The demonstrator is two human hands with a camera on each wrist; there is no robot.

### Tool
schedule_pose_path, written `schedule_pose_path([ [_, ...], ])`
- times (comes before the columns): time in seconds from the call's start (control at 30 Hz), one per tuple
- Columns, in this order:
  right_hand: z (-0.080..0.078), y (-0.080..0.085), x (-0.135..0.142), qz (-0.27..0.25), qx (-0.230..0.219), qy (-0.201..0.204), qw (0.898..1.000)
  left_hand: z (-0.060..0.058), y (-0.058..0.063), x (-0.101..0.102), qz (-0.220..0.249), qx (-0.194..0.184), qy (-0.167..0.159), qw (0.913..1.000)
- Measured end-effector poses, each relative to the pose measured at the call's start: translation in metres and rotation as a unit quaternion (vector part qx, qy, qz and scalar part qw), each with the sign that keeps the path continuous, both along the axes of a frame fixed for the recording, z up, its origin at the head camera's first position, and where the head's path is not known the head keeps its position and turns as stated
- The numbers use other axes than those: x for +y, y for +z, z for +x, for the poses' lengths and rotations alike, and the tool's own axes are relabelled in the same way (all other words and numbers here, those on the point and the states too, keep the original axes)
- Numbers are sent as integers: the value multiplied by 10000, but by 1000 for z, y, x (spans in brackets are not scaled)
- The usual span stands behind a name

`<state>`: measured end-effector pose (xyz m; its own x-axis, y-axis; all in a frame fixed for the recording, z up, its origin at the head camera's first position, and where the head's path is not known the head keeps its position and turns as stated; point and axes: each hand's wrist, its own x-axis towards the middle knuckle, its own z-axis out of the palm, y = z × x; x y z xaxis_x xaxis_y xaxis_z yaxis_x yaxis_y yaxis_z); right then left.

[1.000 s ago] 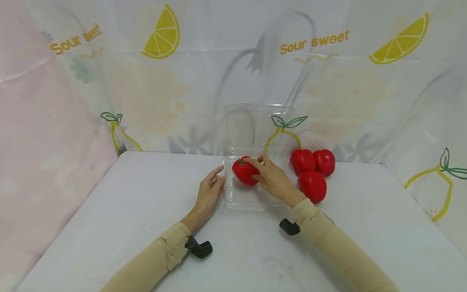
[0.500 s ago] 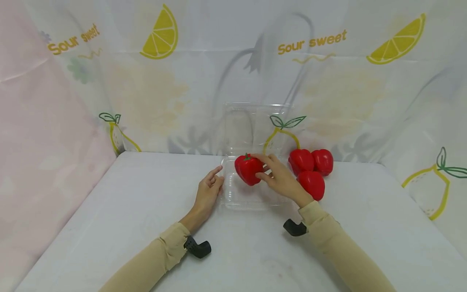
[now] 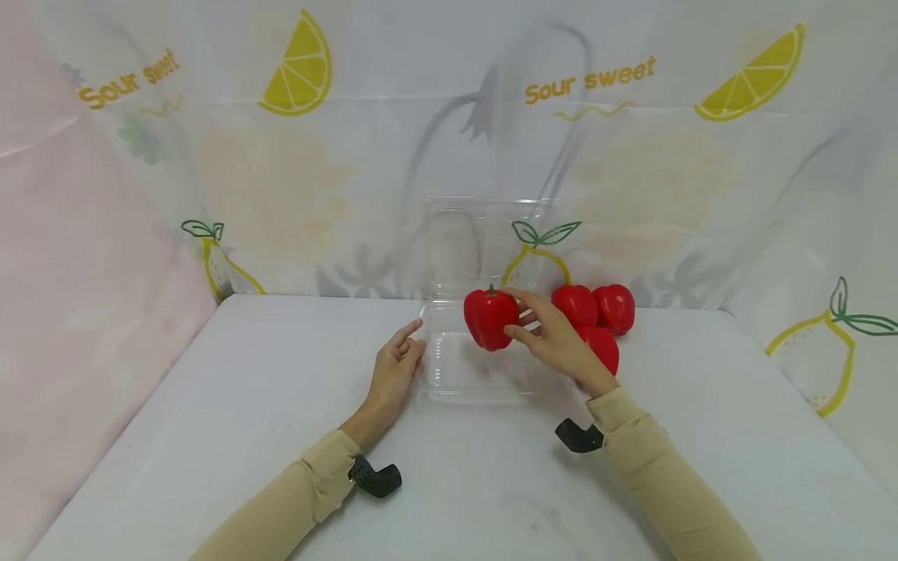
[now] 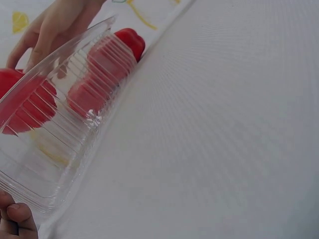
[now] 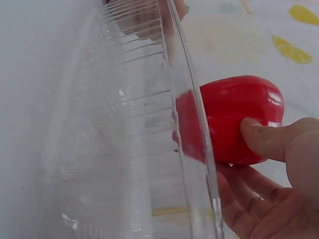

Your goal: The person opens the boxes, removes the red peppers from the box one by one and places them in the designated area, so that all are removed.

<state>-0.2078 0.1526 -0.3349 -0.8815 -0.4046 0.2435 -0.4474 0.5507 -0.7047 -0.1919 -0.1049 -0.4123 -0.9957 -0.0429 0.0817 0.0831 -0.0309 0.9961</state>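
My right hand (image 3: 561, 339) holds a red bell pepper (image 3: 486, 319) between thumb and fingers over the clear plastic clamshell container (image 3: 463, 382). The pepper's green stem points up in the head view. In the right wrist view, the thumb presses the side of the bell pepper (image 5: 234, 119), and part of it shows through the clear wall. At the container's left edge, my left hand (image 3: 394, 374) grips the rim, its index finger extended along it. The left wrist view shows only a few curled fingers (image 4: 15, 216) beside the container's corner.
Close to the container's right side lie three more red bell peppers (image 3: 614, 308), one partly behind my right hand. The clamshell's clear lid (image 3: 456, 249) stands raised against the patterned cloth backdrop (image 3: 365, 156). White cloth covers the table (image 3: 295, 366).
The right hand has lifted the bell pepper and carried it slightly right, turning it until its stem points up. My left hand stays at the container's left edge.
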Motion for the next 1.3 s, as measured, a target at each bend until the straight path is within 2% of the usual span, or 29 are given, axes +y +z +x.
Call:
schedule_pose_path([
  [0.4, 1, 2, 23, -248, -387, -27, 9989, 0, 1, 1, 104, 17, -32, 9999],
  [0.63, 6, 7, 33, -242, -457, -249, 9984, 0, -1, 1, 61, 28, -38, 10000],
  [0.77, 7, 8, 38, -478, -745, -484, 9949, 0, -1, 0, 1, 45, -11, 10000],
  [0.93, 6, 6, 46, -763, -1022, -575, 9902, 0, -1, 0, 19, 38, 11, 10000],
  [1.3, 8, 7, 62, -828, -1052, -543, 9895, 0, 0, 0, 47, 49, -39, 10000],
])
